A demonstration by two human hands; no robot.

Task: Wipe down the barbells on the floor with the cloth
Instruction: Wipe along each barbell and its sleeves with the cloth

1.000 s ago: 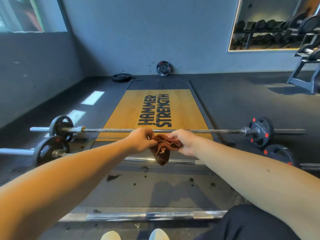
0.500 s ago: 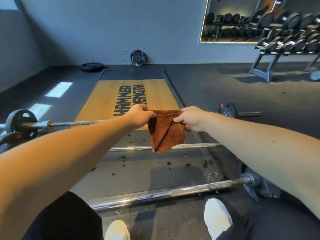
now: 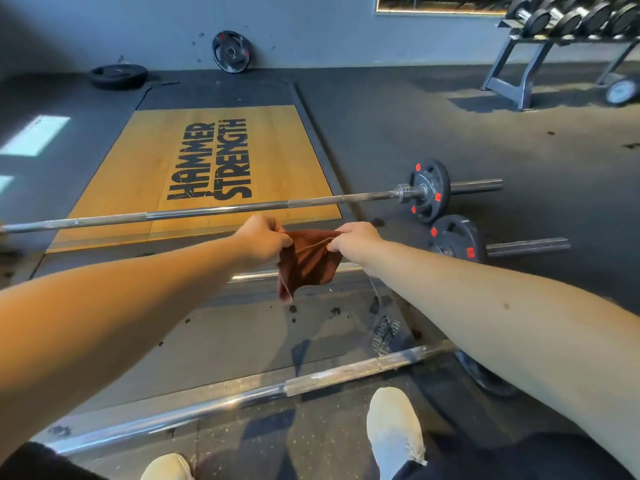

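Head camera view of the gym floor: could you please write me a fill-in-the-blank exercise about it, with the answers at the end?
1. The cloth is gripped by ____ hands (number): the left hand and the right hand.
2. The wooden platform reads HAMMER ____.
3. The far barbell, the middle barbell and the near barbell make ____ barbells on the floor.
4. The leaning plate rests against the wall; the other plate lies ____ on the floor.
Missing words: two; STRENGTH; three; flat.
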